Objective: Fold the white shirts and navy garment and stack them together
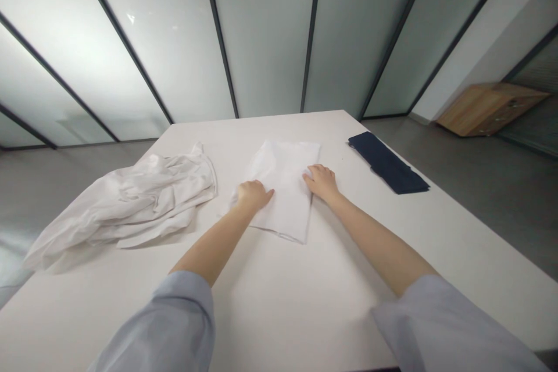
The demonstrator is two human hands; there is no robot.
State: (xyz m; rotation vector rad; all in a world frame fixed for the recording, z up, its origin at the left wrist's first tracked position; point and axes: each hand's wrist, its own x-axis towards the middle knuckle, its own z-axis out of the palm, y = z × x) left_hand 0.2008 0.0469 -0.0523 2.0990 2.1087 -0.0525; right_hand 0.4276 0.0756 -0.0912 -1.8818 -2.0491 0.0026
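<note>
A white cloth (285, 186), folded into a rough rectangle, lies on the white table in front of me. At its left edge my left hand (253, 195) is closed, fingers curled on the fabric and thumb pointing right across it. My right hand (321, 181) holds the opposite edge, with a small bunch of fabric showing by the thumb. The near edge of the cloth shows several layers. Its far left corner looks loose and slightly raised. The fingertips of both hands are partly hidden.
A crumpled heap of white fabric (148, 197) lies on the left, hanging over the table's (270, 314) side. Dark navy folded cloth (386, 163) rests near the right edge. Beyond stand frosted glass panels (265, 29) and a wooden cabinet (475, 109).
</note>
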